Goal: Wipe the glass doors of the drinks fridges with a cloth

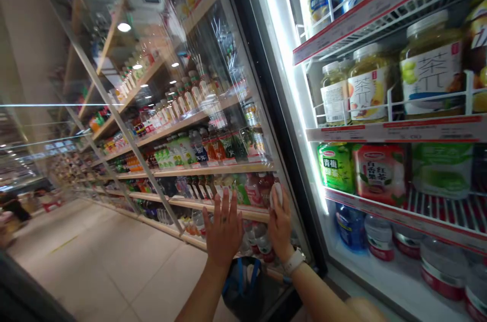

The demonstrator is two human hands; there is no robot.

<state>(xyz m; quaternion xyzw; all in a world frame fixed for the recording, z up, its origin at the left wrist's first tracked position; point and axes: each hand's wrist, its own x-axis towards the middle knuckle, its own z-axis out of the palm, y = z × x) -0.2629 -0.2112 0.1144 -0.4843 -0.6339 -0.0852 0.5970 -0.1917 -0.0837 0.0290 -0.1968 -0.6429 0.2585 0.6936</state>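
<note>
My left hand (223, 225) is raised with its fingers stretched out and holds nothing. It lies against, or very close to, the glass door (216, 53) of a drinks fridge. To its right, my right hand (280, 225) is closed around a small white wad (276, 195), perhaps a folded cloth, pressed at the glass near the black door frame (266, 73). A pale watch (294, 261) sits on my right wrist. Through the glass, rows of bottles show on wooden shelves (216, 169), partly blurred by reflections.
The lit fridge on the right holds bottled tea (368, 83), drink packs (380, 172) and bottles (378, 236) on white wire racks. Below my hands stands a dark bag (243, 294) with blue straps. Pale floor tiles (125, 261) stretch along the shelves at the left.
</note>
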